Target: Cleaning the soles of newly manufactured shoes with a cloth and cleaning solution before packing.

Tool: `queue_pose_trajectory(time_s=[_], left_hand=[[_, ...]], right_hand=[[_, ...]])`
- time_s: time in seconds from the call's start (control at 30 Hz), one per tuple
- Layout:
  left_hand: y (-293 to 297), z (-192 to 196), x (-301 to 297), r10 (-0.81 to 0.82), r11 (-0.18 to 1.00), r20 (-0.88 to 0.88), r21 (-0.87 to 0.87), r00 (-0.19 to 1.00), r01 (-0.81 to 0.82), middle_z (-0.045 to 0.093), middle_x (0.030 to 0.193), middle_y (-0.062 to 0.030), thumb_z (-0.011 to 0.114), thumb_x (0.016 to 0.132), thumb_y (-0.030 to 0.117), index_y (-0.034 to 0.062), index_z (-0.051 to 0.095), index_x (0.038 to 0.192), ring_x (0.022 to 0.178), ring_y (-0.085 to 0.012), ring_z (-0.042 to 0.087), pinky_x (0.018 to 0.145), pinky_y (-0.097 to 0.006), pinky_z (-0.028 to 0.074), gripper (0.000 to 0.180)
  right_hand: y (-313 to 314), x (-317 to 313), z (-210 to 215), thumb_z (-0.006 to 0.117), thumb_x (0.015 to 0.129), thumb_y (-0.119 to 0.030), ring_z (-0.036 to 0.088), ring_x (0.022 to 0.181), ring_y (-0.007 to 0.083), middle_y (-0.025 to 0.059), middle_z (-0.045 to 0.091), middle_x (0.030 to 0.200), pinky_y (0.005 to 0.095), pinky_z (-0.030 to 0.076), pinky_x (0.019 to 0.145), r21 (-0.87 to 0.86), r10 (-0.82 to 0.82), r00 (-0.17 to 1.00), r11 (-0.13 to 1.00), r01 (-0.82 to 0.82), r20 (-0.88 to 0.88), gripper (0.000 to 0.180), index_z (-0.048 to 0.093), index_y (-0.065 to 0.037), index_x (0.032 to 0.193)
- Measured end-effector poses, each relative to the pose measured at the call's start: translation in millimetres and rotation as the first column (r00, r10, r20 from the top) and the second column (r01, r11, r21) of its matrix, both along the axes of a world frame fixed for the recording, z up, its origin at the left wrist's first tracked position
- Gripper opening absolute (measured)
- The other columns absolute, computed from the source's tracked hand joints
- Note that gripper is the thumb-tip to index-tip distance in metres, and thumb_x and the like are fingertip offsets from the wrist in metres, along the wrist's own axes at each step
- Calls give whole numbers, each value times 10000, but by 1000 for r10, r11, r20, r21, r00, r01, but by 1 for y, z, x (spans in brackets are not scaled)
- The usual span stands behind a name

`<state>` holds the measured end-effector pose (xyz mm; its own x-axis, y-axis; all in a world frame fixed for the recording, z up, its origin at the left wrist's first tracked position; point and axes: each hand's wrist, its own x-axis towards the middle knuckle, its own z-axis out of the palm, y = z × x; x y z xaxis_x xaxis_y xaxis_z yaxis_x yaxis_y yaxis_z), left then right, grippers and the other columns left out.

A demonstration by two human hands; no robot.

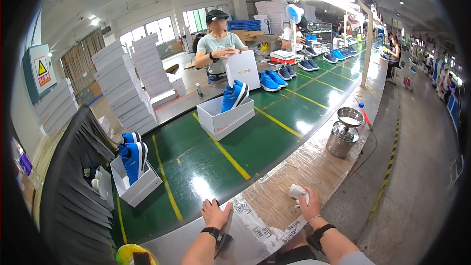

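"What is in your right hand [311,208]?"

"A crumpled white wad [297,192], gripped in my fingers. Cloth or paper, I can't tell. It is over the brown, film-covered part of the table [267,189], and I can't tell whether it touches the surface."

"And your left?"

"My left hand [215,215] has its fingers open and spread, palm down at the table's edge, beside the green conveyor belt [186,167]. A dark watch [211,232] is on that wrist."

"What stands on the belt?"

"Two open white shoe boxes. The near box [140,192], off to my left, has a blue sneaker [131,163] sticking up out of it; so does the far box [224,123]. Beyond that, a blue pair [270,81] sits among other shoes."

"Who is opposite?"

"A co-worker [218,43] in a dark cap and pale shirt, one hand at the top edge of a white box lid [248,71]."

"Anything else on your side?"

"A steel canister [342,141], topped by a shallow steel dish [350,117], stands farther along my table."
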<state>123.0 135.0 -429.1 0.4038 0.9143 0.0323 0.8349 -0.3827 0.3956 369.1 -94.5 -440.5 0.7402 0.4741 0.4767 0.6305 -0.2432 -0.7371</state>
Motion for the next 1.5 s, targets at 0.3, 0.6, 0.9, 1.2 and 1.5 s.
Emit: queue_pose_trajectory(time_s=[0.3,0.6,0.9,1.2,1.5], left_hand=[[-2,3,5,-7,999,-7,32,1000,7,351,1346,-291,480,799,619,-16,478,1244,1299,-390,280,1045,-523,186,775],[-2,-3,13,7,999,3,54,1000,-7,356,1341,-286,495,797,619,2,483,1230,1294,-398,283,1043,-515,188,754],[-4,-1,21,15,999,-2,40,1000,-15,349,1351,-280,489,800,624,7,471,1245,1303,-389,272,1055,-510,177,761],[-6,7,27,7,1000,-18,11,1000,-6,333,1368,-277,489,801,611,-17,457,1262,1310,-385,267,1063,-501,182,780],[-5,-1,30,8,997,-6,72,1000,-8,363,1335,-282,492,803,620,-10,480,1236,1288,-388,291,1042,-499,202,765]], right_hand=[[-2,8,0,598,796,-182,545,975,354,179,576,1040,415,420,851,12,14,1000,1000,-15,11,338,543,-37,1097],[-3,15,4,594,801,-188,541,992,349,177,574,1051,415,422,857,-9,16,1000,1000,-16,-18,342,544,-39,1104],[-5,23,6,594,802,-188,538,996,351,174,573,1061,414,420,862,-24,14,1000,1000,-14,-12,346,542,-39,1109],[-6,29,5,591,806,-189,532,999,359,178,569,1065,419,414,863,-32,21,1000,999,-21,-20,349,535,-42,1117],[-6,35,3,593,813,-197,533,987,361,180,566,1057,424,413,855,-11,36,999,999,-37,-6,356,528,-33,1122]])
